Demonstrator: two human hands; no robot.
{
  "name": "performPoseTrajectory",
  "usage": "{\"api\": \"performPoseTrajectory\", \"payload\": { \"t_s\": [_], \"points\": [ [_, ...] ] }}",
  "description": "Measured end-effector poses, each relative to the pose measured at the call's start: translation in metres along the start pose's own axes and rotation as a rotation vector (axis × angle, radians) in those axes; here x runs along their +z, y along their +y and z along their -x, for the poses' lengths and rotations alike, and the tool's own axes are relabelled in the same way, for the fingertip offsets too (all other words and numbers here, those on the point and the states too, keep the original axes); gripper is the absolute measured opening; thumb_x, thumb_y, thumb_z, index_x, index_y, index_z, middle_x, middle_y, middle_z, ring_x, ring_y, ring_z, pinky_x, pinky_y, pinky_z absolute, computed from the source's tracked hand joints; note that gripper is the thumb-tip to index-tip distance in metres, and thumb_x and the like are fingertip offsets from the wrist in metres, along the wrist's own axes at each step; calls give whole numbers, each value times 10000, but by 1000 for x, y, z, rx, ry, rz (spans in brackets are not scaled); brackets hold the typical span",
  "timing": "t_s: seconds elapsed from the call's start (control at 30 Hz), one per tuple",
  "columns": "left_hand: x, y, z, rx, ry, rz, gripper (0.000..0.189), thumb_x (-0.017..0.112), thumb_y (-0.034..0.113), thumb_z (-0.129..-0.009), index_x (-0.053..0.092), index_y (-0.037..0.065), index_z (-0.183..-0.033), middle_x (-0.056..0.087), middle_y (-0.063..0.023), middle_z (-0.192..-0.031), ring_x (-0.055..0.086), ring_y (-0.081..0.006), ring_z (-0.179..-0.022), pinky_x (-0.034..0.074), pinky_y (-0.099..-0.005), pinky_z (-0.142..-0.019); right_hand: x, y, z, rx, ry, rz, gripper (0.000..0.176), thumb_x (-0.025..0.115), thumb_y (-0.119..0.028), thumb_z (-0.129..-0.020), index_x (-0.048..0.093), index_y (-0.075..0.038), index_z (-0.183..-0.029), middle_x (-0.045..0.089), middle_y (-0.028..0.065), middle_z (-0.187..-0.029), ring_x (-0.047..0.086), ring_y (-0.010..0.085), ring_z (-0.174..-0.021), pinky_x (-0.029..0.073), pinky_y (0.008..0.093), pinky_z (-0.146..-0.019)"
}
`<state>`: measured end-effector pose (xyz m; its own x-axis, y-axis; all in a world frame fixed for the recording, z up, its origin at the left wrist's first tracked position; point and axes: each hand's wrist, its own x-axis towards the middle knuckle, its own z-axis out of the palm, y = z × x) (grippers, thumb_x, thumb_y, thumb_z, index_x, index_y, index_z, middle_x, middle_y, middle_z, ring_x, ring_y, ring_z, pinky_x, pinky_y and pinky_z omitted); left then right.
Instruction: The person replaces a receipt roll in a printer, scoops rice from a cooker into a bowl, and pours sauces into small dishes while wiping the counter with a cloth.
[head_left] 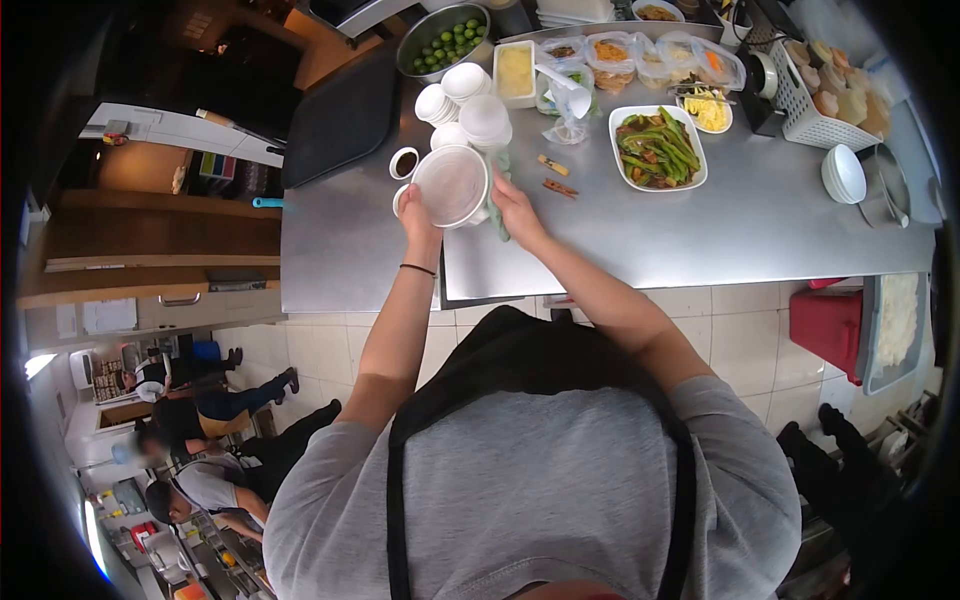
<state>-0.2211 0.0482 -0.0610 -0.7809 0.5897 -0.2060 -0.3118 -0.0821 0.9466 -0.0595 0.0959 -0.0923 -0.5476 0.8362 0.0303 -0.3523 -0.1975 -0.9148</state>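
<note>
My left hand [416,212] grips the left rim of a round white bowl [452,186], held tilted over the front edge of the steel counter. At the bowl's right side, my right hand [517,212] is closed around a green cloth [499,222]; its fingertips are partly hidden. Stacked white bowls [485,120] stand just behind the held bowl. To the left sits a small white cup of dark sauce [404,163], and another small white cup is partly covered by my left hand.
A white dish of green vegetables [658,148] stands right of a wooden clothespin [560,188]. Behind are a metal bowl of limes [446,42] and a yellow-filled container [515,72]. A black tray [340,118] lies left. Several people are at lower left; someone's legs show at lower right.
</note>
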Motion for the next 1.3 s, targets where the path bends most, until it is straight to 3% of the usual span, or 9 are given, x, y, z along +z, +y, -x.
{"api": "performPoseTrajectory", "payload": {
  "t_s": [0.2,0.27,0.5,0.57,0.63,0.7,0.77,0.83,1.3],
  "points": [
    [8,6,34,-150,21,179,337,297,221,-952,447,-9,-1148,525,-136,-1129,517,-285,-1044,422,-426,-912,16,-18,30,-272,52,522,440,357,-60,-897,276,25,-1321,233,206,-1392,243,325,-1287,233,340,-1036],
    [7,11,44,-204,35,232,359,271,236,-957,435,-9,-1163,519,-143,-1140,510,-290,-1057,419,-432,-916,19,-29,36,-501,53,743,462,394,-4,-843,305,40,-1294,271,233,-1358,275,392,-1245,280,378,-1014],
    [-11,15,48,-328,8,355,420,230,273,-961,388,-11,-1227,452,-159,-1239,462,-293,-1124,357,-454,-980,9,-62,71,-726,-175,979,460,436,45,-746,433,27,-1205,423,220,-1249,395,366,-1175,349,382,-969],
    [-19,17,41,-306,15,348,413,242,271,-960,393,-10,-1221,467,-156,-1222,478,-291,-1106,372,-453,-970,3,-80,79,-355,-346,894,374,456,5,-737,539,-34,-1100,498,173,-1180,482,310,-1086,413,385,-872],
    [-26,20,38,-344,-20,687,389,273,258,-955,401,-9,-1207,496,-151,-1177,510,-288,-1059,416,-442,-929,-6,-107,82,-195,-365,902,343,460,-20,-748,551,-52,-1077,526,157,-1134,502,295,-1043,415,381,-856],
    [-20,34,50,-308,-46,645,382,284,255,-953,403,-11,-1201,503,-151,-1163,518,-281,-1047,431,-436,-912,-14,-121,74,-38,-369,917,312,465,-45,-760,563,-70,-1055,553,141,-1089,523,280,-1001,418,378,-839],
    [-10,45,65,-285,-72,596,376,294,252,-951,405,-12,-1195,510,-151,-1149,526,-274,-1035,446,-430,-895,-21,-127,49,-352,-130,491,249,482,-106,-788,585,-48,-1006,571,136,-1045,528,282,-977,410,364,-844],
    [-4,46,76,-293,-160,569,374,294,249,-951,405,-16,-1190,513,-154,-1141,528,-269,-1032,441,-427,-902,-5,-151,27,-547,21,549,236,529,-38,-769,598,-40,-995,602,99,-964,550,263,-910,427,350,-791],
    [-2,38,88,-420,-210,631,354,292,241,-949,441,-7,-1152,551,-141,-1072,562,-263,-971,473,-404,-862,9,-141,57,-1227,-257,864,310,571,-44,-700,633,-94,-1000,591,11,-1062,534,196,-959,436,337,-816]
  ]
}}
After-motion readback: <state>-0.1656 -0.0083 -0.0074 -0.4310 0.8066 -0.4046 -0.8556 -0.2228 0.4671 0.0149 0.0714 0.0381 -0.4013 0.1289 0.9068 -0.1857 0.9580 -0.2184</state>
